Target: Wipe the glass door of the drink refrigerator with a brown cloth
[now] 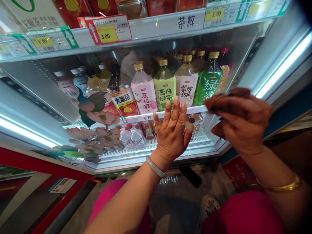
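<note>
Bright strip lights frame a drinks cooler (48, 87) before us, its upper shelf edge (158, 24) carrying price tags and its middle shelf edge (134, 119) running below a row of large tea bottles. From the left end we read iced tea (124, 100), a lychee drink (143, 84), plum green tea (165, 86), peach oolong (186, 78) and green tea (211, 78). Flower pictures (92, 139) overlie the left end of that shelf, which suggests clear glass between us and the bottles, though we cannot be sure.

Our right hand (246, 123) has its fingers clamped on a bunched brown cloth (226, 100), in front of the right end of the middle shelf. As we see it, the cloth's longer run goes roughly sideways; its free end points left, overlapping the foot of the green tea in view.

Our left hand (170, 135) is empty, fingers straight and apart, palm turned away from us. Its fingertips rise past the middle shelf edge, before the plum green tea and peach oolong; whether they touch a surface, we cannot tell. From these fingertips the cloth lies to the right, across a gap, at about the same height, so the right hand is plainly the nearer one.
</note>
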### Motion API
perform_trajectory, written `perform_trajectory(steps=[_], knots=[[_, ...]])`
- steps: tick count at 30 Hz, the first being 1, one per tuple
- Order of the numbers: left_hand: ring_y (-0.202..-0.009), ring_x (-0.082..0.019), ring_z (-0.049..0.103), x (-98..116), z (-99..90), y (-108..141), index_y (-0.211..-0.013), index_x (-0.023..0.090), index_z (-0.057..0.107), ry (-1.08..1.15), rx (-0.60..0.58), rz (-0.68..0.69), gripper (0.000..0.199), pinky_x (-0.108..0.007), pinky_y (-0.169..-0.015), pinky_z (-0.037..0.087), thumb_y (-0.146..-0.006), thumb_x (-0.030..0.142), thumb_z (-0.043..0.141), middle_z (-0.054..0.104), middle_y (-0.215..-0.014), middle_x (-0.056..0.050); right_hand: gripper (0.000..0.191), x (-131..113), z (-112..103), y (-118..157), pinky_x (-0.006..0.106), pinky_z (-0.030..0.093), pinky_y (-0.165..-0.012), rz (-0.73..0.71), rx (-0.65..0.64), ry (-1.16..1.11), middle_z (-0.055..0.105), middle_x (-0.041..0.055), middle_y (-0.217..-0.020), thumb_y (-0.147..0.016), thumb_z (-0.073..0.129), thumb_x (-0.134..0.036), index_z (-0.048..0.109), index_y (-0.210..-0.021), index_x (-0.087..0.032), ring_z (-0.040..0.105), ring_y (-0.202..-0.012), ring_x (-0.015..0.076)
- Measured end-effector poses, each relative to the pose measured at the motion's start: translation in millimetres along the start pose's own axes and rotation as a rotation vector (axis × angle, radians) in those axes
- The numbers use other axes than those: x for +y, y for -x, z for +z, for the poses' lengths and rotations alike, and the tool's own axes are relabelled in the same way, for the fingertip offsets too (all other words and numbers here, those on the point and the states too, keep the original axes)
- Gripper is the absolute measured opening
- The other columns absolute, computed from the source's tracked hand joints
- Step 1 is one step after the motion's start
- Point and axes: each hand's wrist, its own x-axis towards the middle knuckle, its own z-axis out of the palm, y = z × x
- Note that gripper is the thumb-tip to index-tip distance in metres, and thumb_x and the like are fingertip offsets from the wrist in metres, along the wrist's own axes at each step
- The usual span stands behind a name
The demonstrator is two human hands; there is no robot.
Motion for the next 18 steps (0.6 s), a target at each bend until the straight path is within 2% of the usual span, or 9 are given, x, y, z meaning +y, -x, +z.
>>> perform_trajectory(steps=[2,4,8,11,12,13,15,17,18], knots=[[-0.165,-0.021,0.004,3,2.3,-2,-0.169,0.011,0.009,-0.003,0.004,-0.014,0.066,-0.051,-0.132,-0.015,-0.111,0.039,0.025,0.029,-0.172,-0.016,0.049,1,1,-5,0.066,0.049,-0.112,-0.005,0.173,0.144,0.061,0.0045,-0.142,-0.086,0.070,-0.014,0.074,-0.129,-0.037,0.056,-0.136,0.0357],[-0.165,-0.019,0.002,6,4.5,-4,-0.169,0.012,0.009,-0.005,0.002,-0.023,0.066,-0.050,-0.132,-0.017,-0.111,0.039,0.024,0.030,-0.172,-0.015,0.053,-14,9,-6,0.066,0.047,-0.113,-0.038,0.224,0.228,0.057,0.0054,-0.146,-0.088,0.068,-0.014,0.069,-0.136,-0.037,0.053,-0.139,0.0359],[-0.165,-0.019,0.000,10,7.2,-8,-0.169,0.011,0.011,-0.012,0.000,-0.028,0.065,-0.050,-0.130,-0.022,-0.111,0.038,0.025,0.031,-0.171,-0.015,0.031,-42,21,0,0.051,0.053,-0.115,-0.222,-0.015,0.090,0.070,0.0011,-0.128,-0.088,0.075,-0.014,0.077,-0.112,-0.033,0.056,-0.138,0.0287],[-0.165,-0.019,0.001,11,7.7,-8,-0.169,0.011,0.011,-0.019,0.004,-0.038,0.066,-0.051,-0.129,-0.023,-0.111,0.037,0.028,0.031,-0.171,-0.015,0.026,-27,7,4,0.045,0.057,-0.112,-0.254,-0.160,0.021,0.074,0.0007,-0.119,-0.090,0.073,-0.015,0.077,-0.109,-0.032,0.064,-0.128,0.0251],[-0.165,-0.020,0.000,12,7.9,-8,-0.169,0.011,0.010,-0.017,0.005,-0.043,0.066,-0.051,-0.129,-0.023,-0.111,0.037,0.028,0.031,-0.171,-0.015,0.026,-16,0,5,0.047,0.057,-0.111,-0.217,-0.147,0.039,0.073,0.0019,-0.121,-0.090,0.072,-0.015,0.077,-0.110,-0.032,0.066,-0.125,0.0257],[-0.165,-0.020,0.000,12,8.1,-8,-0.169,0.011,0.009,-0.011,0.004,-0.044,0.066,-0.051,-0.129,-0.023,-0.111,0.037,0.027,0.030,-0.172,-0.015,0.027,-5,-6,4,0.050,0.057,-0.110,-0.160,-0.086,0.082,0.071,0.0037,-0.126,-0.090,0.071,-0.015,0.077,-0.111,-0.031,0.066,-0.124,0.0277],[-0.165,-0.021,0.001,13,9.0,-8,-0.169,0.012,0.006,0.007,-0.001,-0.043,0.067,-0.052,-0.128,-0.024,-0.111,0.038,0.027,0.026,-0.173,-0.015,0.033,11,-12,2,0.058,0.055,-0.108,-0.024,0.116,0.203,0.063,0.0077,-0.136,-0.089,0.069,-0.015,0.077,-0.117,-0.029,0.062,-0.129,0.0337],[-0.165,-0.023,0.002,15,10.5,-8,-0.170,0.012,0.005,0.020,0.001,-0.038,0.069,-0.054,-0.127,-0.025,-0.110,0.038,0.029,0.022,-0.174,-0.015,0.041,11,-9,-2,0.064,0.052,-0.107,0.059,0.266,0.300,0.056,0.0103,-0.143,-0.088,0.066,-0.015,0.074,-0.125,-0.028,0.057,-0.135,0.0388],[-0.165,-0.024,0.002,15,11.4,-8,-0.170,0.013,0.006,0.022,0.003,-0.039,0.070,-0.054,-0.127,-0.025,-0.110,0.038,0.032,0.019,-0.174,-0.015,0.043,5,-5,-4,0.065,0.051,-0.107,0.054,0.273,0.309,0.055,0.0106,-0.143,-0.087,0.066,-0.014,0.073,-0.127,-0.028,0.056,-0.135,0.0393]])
